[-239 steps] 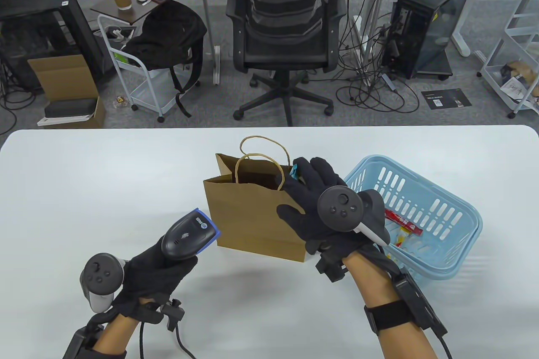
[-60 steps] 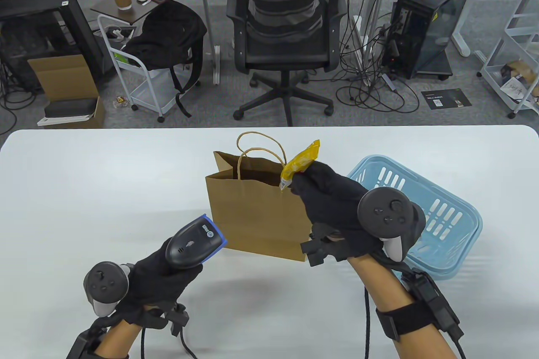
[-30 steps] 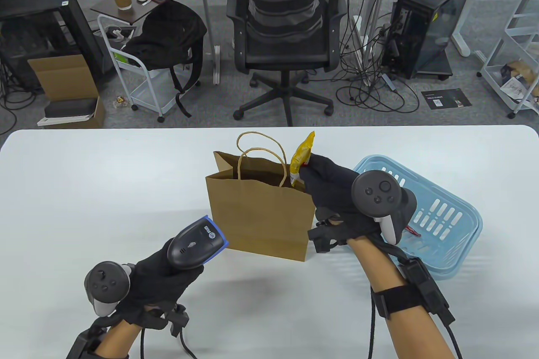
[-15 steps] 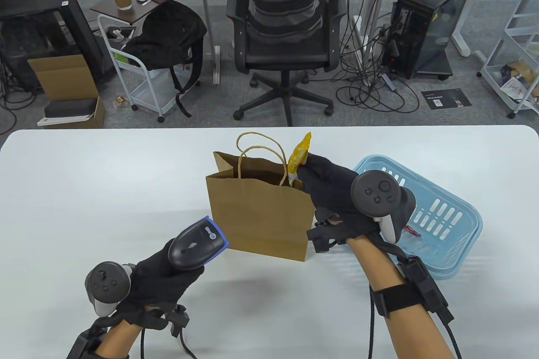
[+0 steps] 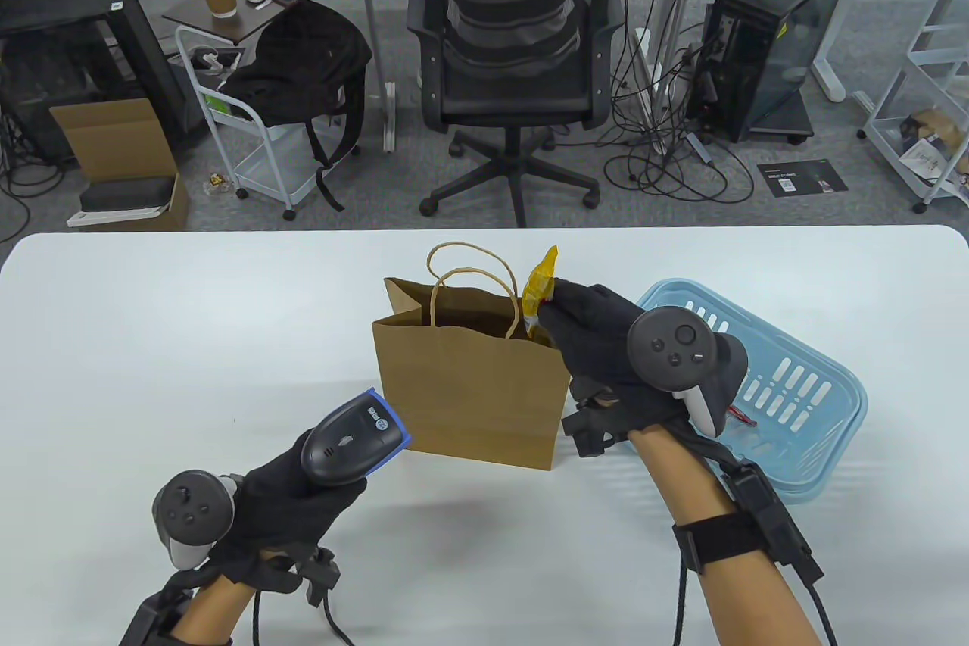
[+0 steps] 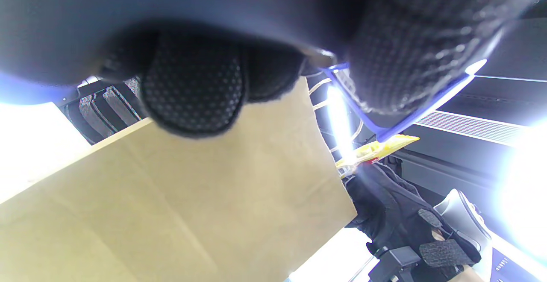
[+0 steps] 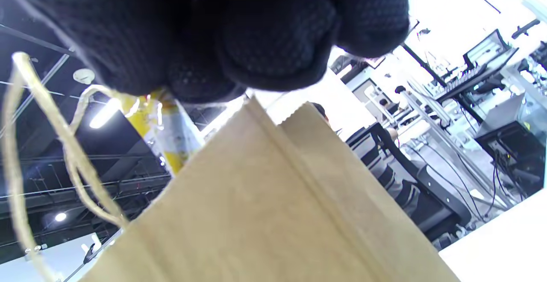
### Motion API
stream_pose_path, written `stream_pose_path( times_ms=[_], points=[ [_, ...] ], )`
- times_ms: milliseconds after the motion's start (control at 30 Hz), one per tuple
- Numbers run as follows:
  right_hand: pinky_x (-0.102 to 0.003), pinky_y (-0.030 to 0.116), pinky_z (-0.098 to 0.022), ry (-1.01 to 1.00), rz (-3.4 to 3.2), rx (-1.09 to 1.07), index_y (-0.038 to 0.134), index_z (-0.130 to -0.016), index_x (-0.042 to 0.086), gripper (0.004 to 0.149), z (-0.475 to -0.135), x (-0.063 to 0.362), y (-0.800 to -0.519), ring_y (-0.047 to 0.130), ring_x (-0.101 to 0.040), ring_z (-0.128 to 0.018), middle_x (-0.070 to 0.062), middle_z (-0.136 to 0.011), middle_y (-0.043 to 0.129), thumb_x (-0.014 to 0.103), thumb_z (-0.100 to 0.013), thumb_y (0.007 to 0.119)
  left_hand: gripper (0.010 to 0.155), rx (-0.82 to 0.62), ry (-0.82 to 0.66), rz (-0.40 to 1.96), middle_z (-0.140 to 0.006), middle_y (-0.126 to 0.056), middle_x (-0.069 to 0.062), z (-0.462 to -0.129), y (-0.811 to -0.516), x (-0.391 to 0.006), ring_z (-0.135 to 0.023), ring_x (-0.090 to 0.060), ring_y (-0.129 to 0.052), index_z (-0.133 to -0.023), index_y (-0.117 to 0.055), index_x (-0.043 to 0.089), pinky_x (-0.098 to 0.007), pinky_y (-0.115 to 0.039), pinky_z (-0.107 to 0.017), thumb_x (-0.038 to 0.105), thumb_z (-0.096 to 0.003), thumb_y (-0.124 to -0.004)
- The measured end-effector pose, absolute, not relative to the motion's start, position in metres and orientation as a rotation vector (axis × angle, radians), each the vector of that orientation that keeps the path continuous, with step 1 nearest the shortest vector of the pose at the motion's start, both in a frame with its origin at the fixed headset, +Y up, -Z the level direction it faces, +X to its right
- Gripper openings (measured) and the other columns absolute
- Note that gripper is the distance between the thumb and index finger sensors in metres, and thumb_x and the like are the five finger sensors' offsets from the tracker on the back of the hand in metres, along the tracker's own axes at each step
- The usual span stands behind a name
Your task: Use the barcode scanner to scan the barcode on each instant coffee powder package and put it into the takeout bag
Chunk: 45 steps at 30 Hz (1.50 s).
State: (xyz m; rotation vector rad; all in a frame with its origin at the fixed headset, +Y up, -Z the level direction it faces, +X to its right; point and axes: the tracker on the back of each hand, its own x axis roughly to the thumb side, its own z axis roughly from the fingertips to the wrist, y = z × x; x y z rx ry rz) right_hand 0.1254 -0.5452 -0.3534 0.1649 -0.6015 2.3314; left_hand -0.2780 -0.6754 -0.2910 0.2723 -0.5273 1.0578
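Observation:
A brown paper takeout bag [image 5: 469,381] with twine handles stands open at the table's middle. My right hand [image 5: 594,332] pinches a yellow coffee packet [image 5: 539,286] upright over the bag's right rim, its lower end inside the opening. The same packet [image 7: 164,130] shows under my fingers in the right wrist view, and as a yellow strip [image 6: 376,150] past the bag [image 6: 179,213] in the left wrist view. My left hand [image 5: 291,498] grips a black barcode scanner [image 5: 352,438] with a blue nose, pointed at the bag's near left corner.
A light blue plastic basket [image 5: 787,388] sits right of the bag, behind my right hand, with a red packet [image 5: 742,416] showing inside. An office chair [image 5: 515,70] stands beyond the table's far edge. Cables trail from both wrists.
My right hand has brought the yellow packet from a slant to upright and lowered it slightly toward the bag's opening. The bag shifted a little. The left hand and scanner barely moved.

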Motion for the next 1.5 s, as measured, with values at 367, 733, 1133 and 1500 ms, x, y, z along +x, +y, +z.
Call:
stream_pose_path(
  times_ms=[367, 733, 1133, 1500],
  points=[
    [-0.049, 0.07, -0.067, -0.629, 2.386, 0.184, 0.093, -0.08, 0.041, 0.037, -0.353, 0.119, -0.555, 0.076, -0.027, -0.093, -0.002, -0.112, 0.066, 0.05, -0.045, 0.089, 0.063, 0.27, -0.528, 1.055, -0.075, -0.093, 0.007, -0.291, -0.675, -0.278, -0.053, -0.02, -0.107, -0.096, -0.068, 0.028, -0.044, -0.087, -0.049, 0.056, -0.0428, -0.087],
    [-0.05, 0.07, -0.067, -0.599, 2.393, 0.176, 0.093, -0.08, 0.041, 0.036, -0.356, 0.12, -0.567, 0.077, -0.027, -0.094, -0.003, -0.112, 0.066, 0.05, -0.045, 0.089, 0.063, 0.269, -0.529, 1.055, -0.075, -0.093, 0.007, -0.291, -0.675, -0.278, -0.053, -0.02, -0.107, -0.096, -0.069, 0.028, -0.044, -0.087, -0.049, 0.056, -0.0429, -0.087],
    [-0.049, 0.07, -0.067, -0.593, 2.368, 0.164, 0.09, -0.082, 0.041, 0.038, -0.354, 0.125, -0.576, 0.077, -0.027, -0.093, -0.003, -0.112, 0.066, 0.051, -0.046, 0.087, 0.063, 0.265, -0.529, 1.051, -0.075, -0.093, 0.007, -0.291, -0.676, -0.277, -0.053, -0.02, -0.107, -0.096, -0.069, 0.028, -0.044, -0.088, -0.049, 0.056, -0.0429, -0.087],
    [-0.047, 0.074, -0.062, -0.669, 2.334, 0.106, 0.082, -0.092, 0.039, 0.047, -0.34, 0.135, -0.557, 0.083, -0.026, -0.088, -0.005, -0.108, 0.074, 0.052, -0.047, 0.087, 0.063, 0.266, -0.526, 1.052, -0.075, -0.093, 0.007, -0.291, -0.675, -0.277, -0.053, -0.021, -0.107, -0.096, -0.069, 0.028, -0.044, -0.087, -0.049, 0.056, -0.0429, -0.087]
  ],
)
